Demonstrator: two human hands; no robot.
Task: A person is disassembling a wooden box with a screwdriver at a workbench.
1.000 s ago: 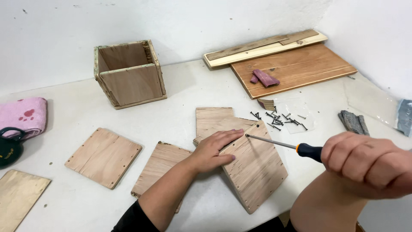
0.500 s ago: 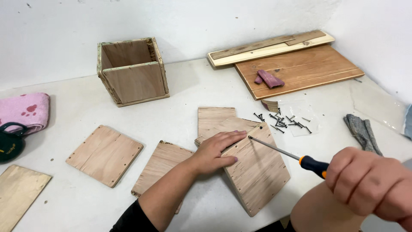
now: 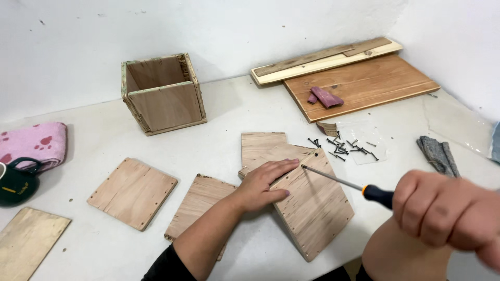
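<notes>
Left hand pins the panel, right hand drives the screwdriver.

The square plywood panel (image 3: pixel 312 203) lies flat near the middle of the table (image 3: pixel 229 109), overlapping another panel (image 3: pixel 263 145) on its far left. It looks thin, light and stiff, likely to slide, so press on its face, clear of the edges. Your left hand (image 3: pixel 265 183) lies open, fingers flat on the panel's left corner. Your right hand (image 3: pixel 448 216) is fisted around the screwdriver (image 3: pixel 346 183), tip at the panel's far edge.
</notes>
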